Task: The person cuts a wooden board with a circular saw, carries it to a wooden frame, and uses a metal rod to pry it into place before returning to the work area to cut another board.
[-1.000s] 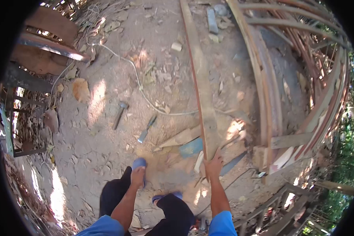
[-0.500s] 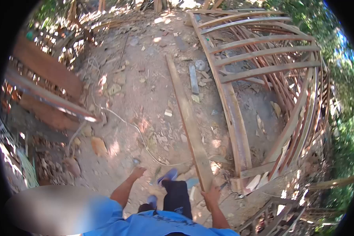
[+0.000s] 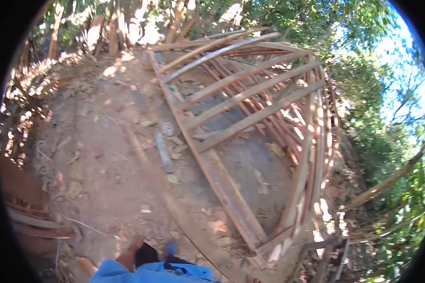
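Observation:
A long wooden plank (image 3: 177, 214), blurred by motion, runs from the middle of the view down to the bottom edge. My right hand (image 3: 252, 279) is at its near end, mostly cut off by the frame, with its fingers closed on the plank. My left hand (image 3: 136, 243) hangs beside my dark trousers, away from the plank; its fingers are too smeared to make out. To the right of the plank lies a slatted wooden frame (image 3: 204, 165), with several curved slats across its far part.
A short grey board (image 3: 163, 152) and a round disc (image 3: 167, 128) lie on the dirt between plank and frame. Brown boards (image 3: 21, 188) are at the left edge. Thin strips (image 3: 311, 155) curve along the right, near branches (image 3: 387, 181) and foliage.
The view has swung up and to the right, so ground objects appear further left and lower. Both hands now sit lower, the right one nearly out of view, still at the plank's end.

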Available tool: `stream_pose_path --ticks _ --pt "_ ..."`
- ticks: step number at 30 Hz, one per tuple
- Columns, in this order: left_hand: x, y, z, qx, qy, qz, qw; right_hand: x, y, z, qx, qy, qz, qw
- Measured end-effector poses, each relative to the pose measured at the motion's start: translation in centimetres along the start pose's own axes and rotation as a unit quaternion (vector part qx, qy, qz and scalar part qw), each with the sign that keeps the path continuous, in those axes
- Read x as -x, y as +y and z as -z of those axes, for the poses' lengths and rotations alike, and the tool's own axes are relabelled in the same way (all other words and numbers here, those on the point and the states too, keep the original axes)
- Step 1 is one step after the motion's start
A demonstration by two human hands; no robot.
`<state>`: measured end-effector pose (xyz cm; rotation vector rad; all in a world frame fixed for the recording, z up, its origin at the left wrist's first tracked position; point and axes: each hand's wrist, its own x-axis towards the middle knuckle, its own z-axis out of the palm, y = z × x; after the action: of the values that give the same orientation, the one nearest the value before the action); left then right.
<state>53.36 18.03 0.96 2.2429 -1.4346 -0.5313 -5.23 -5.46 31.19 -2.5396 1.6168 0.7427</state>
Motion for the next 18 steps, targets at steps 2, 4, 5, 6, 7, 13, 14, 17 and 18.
stream_pose_path --ticks 2,4,5,6,7,13,14,17,18 --pt "-10.0 4.4 7.0 0.032 -0.169 0.098 0.980 -0.7 2.1 2.5 0.040 -0.008 0.006 0.999" --pt "-19.3 4.0 8.6 -0.018 -0.084 -0.114 0.990 -0.8 3.5 5.2 0.076 -0.018 0.015 0.997" --pt "-23.7 5.0 9.9 0.038 -0.098 -0.044 0.993 -0.5 4.1 6.7 0.101 -0.022 0.018 0.994" --pt "-28.1 7.2 13.2 0.097 -0.102 0.029 0.990 -0.1 4.8 8.5 0.129 -0.023 0.018 0.991" --pt "-32.4 9.5 16.5 0.152 -0.097 0.100 0.978 0.0 5.9 10.8 0.166 -0.025 0.011 0.986" --pt "-52.6 8.6 23.7 0.116 -0.126 -0.241 0.955 -0.4 -1.1 35.4 0.259 0.089 -0.101 0.957" --pt "-54.6 8.7 26.0 0.091 -0.197 -0.277 0.936 -1.1 -9.9 46.0 0.239 0.083 -0.084 0.964" --pt "-58.1 8.1 35.5 0.131 -0.359 -0.247 0.890 -2.6 -17.6 59.6 0.239 -0.125 -0.252 0.929" --pt "-58.1 7.6 40.2 0.211 -0.365 -0.248 0.872 -3.1 -19.4 62.2 0.179 -0.091 -0.295 0.934"
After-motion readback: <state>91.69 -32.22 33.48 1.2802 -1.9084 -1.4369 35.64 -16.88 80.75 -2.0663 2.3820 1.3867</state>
